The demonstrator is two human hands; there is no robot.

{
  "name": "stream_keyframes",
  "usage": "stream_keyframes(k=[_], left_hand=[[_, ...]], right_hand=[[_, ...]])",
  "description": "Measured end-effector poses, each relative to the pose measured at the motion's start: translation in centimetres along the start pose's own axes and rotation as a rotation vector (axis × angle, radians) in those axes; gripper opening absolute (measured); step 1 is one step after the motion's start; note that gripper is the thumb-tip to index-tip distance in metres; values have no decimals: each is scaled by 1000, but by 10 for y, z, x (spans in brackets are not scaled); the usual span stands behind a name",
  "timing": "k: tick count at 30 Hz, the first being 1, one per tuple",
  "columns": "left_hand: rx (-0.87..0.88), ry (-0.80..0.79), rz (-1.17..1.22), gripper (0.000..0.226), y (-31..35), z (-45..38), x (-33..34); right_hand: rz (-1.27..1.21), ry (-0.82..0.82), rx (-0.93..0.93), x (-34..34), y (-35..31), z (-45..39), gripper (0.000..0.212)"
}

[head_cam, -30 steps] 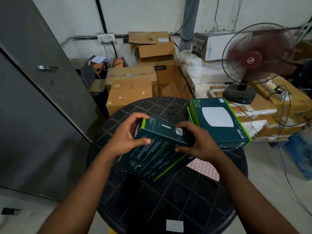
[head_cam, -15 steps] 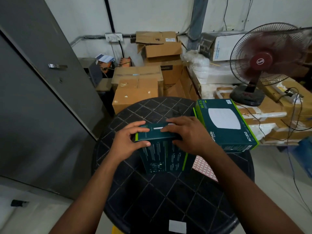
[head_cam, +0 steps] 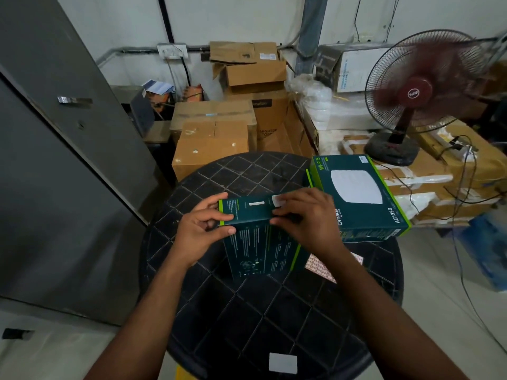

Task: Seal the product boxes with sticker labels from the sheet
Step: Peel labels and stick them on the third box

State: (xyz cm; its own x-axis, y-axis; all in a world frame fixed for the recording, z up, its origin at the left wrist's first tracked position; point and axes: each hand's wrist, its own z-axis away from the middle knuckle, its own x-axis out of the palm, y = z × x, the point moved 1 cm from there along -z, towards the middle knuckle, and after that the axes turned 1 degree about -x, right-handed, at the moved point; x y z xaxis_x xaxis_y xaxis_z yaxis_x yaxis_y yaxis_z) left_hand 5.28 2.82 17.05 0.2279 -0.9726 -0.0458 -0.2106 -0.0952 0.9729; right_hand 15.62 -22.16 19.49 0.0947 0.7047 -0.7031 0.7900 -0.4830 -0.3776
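Both forearms reaching in from the bottom of the frame, converging at mid-frame over the round black table [head_cam: 247, 319]. Left hand [head_cam: 200, 234] curled around the left end of the dark green product box [head_cam: 260, 242], thumb on the near face, fingers wrapped over the top edge; gripping it. Right hand [head_cam: 307, 223] arched over the right end of the same box, fingertips [head_cam: 277, 215] pressing down on the narrow top face beside a small white sticker [head_cam: 277, 201], thumb on the near face below; closed on the box too. Box standing on edge on the table at centre frame, narrow top face turned upward, long axis running left to right across the picture, printed broad face toward the camera, green stripe along its right side. Box sitting between the two hands, its ends covered by them, its lower half hanging free below the knuckles. Sticker sheet [head_cam: 321, 267], pinkish with a grid of labels, flat on the table right of centre, partly hidden under the right wrist. Second product box [head_cam: 359, 196] lying flat at centre right, just behind the right hand, overhanging the table's edge. White label [head_cam: 283, 363] at the table's near rim, bottom centre
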Motion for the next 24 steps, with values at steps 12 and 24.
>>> stream_keyframes(k=[12,24], left_hand=[[-21,-27,29,25,6,-12,0],[11,-19,-354,9,6,-6,6]], right_hand=[[-479,109,289,-23,40,36,18],[-600,143,367,-30,51,39,19]])
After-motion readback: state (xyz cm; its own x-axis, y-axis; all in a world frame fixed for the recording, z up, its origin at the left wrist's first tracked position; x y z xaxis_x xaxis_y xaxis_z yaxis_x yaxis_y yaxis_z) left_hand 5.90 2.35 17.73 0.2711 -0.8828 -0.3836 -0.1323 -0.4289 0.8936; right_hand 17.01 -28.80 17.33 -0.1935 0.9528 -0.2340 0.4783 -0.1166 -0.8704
